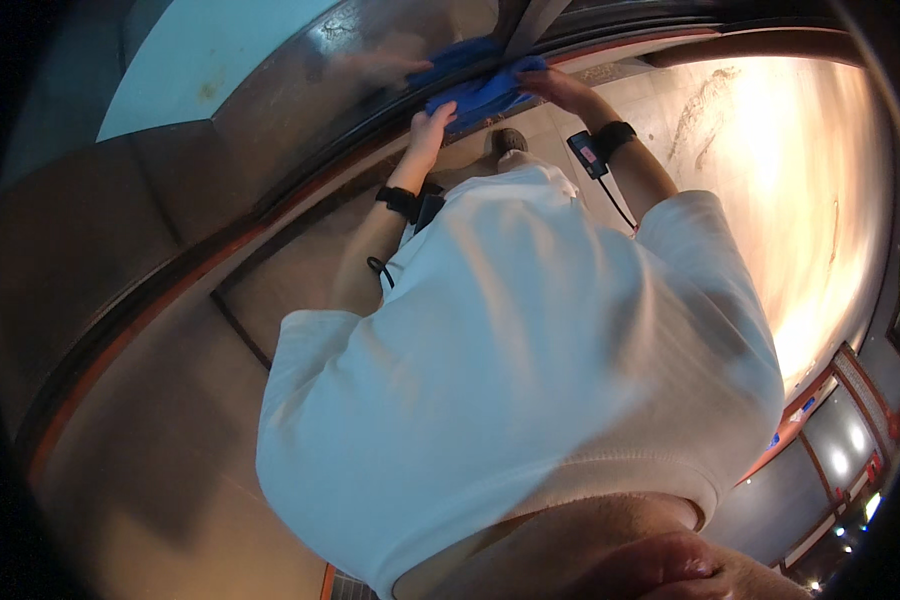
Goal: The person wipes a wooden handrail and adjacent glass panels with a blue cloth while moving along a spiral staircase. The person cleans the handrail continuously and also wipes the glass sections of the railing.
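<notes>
A blue cloth (480, 97) is stretched between both hands, low along the dark frame of a glass pane (307, 97). My left hand (429, 133) grips its near left end, thumb on top. At its other end, my right hand (559, 86) pinches the cloth near a metal upright. The glass mirrors the cloth and a hand. Both wrists wear black straps with small dark devices and cables.
Red-brown trim (217, 247) runs along the base of the glass. A shoe (508, 139) stands on the tiled floor (622, 97) beyond the white shirt. A brightly lit, marked surface (787, 165) curves along the right.
</notes>
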`<state>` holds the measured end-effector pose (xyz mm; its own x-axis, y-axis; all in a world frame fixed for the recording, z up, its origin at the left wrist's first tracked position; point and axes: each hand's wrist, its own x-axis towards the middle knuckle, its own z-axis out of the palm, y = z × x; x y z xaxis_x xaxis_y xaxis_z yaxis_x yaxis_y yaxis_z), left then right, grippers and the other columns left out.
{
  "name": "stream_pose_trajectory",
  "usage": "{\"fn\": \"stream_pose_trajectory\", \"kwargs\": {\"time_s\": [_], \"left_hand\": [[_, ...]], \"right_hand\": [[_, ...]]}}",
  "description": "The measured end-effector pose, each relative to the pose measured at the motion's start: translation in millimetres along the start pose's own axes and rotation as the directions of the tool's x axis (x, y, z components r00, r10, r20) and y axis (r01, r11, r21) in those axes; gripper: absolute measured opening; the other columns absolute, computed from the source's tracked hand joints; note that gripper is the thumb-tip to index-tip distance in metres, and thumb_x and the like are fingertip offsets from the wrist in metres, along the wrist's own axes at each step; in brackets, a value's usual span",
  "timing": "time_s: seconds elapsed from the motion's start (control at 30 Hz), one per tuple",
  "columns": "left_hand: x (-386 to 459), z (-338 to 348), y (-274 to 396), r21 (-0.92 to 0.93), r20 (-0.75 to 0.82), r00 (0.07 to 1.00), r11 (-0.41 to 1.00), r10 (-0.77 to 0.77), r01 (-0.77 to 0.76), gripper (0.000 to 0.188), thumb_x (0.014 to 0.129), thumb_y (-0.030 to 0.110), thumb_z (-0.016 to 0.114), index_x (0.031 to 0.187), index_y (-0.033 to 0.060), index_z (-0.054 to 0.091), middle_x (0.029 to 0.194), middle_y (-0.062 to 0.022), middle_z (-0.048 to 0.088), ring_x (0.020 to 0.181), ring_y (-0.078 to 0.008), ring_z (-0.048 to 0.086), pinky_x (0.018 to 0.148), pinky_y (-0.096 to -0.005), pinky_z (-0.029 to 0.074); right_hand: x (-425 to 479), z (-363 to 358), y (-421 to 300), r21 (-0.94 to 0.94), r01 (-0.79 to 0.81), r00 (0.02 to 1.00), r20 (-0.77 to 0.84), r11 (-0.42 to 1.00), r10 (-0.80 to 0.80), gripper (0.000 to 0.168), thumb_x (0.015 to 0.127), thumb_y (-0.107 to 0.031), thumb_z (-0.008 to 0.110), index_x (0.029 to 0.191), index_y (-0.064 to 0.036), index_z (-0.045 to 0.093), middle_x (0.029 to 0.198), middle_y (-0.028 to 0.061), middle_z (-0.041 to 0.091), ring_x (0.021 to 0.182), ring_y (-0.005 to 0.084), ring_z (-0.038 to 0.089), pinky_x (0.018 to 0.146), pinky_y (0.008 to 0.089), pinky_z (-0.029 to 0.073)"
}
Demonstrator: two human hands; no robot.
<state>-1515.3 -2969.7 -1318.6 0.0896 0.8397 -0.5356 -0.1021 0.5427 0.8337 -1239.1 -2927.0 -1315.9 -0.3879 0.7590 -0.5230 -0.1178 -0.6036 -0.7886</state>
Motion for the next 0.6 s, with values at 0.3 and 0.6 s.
{"fn": "stream_pose_trajectory", "kwargs": {"time_s": [0.3, 0.6], "left_hand": [[-51.9, -105.0, 30.2, -0.206, -0.164, 0.986, 0.978, -0.042, 0.007, 0.044, 0.088, 0.031, 0.054, 0.103, -0.01, 0.062, 0.101, -0.0209, 0.066, 0.106, -0.0303, 0.059, 0.099, -0.0425, 0.039], [-41.4, -58.7, 43.4, -0.284, 0.163, 0.986, 0.957, -0.015, 0.062, 0.03, 0.092, 0.022, 0.047, 0.099, -0.0053, 0.057, 0.115, -0.0278, 0.06, 0.112, -0.035, 0.057, 0.098, -0.0442, 0.043]], "right_hand": [[32.5, 109.0, -20.0, -0.063, -0.33, 0.904, 0.267, 0.942, 0.335, 0.049, 0.089, -0.028, 0.063, 0.127, -0.001, 0.049, 0.121, 0.0156, 0.058, 0.112, 0.0226, 0.055, 0.093, 0.0374, 0.047], [-8.4, 69.1, -41.4, 0.251, -0.171, 0.977, 0.169, 0.953, 0.13, 0.044, 0.091, -0.018, 0.059, 0.126, 0.004, 0.045, 0.121, 0.0217, 0.057, 0.109, 0.0309, 0.059, 0.09, 0.0371, 0.053]]}}
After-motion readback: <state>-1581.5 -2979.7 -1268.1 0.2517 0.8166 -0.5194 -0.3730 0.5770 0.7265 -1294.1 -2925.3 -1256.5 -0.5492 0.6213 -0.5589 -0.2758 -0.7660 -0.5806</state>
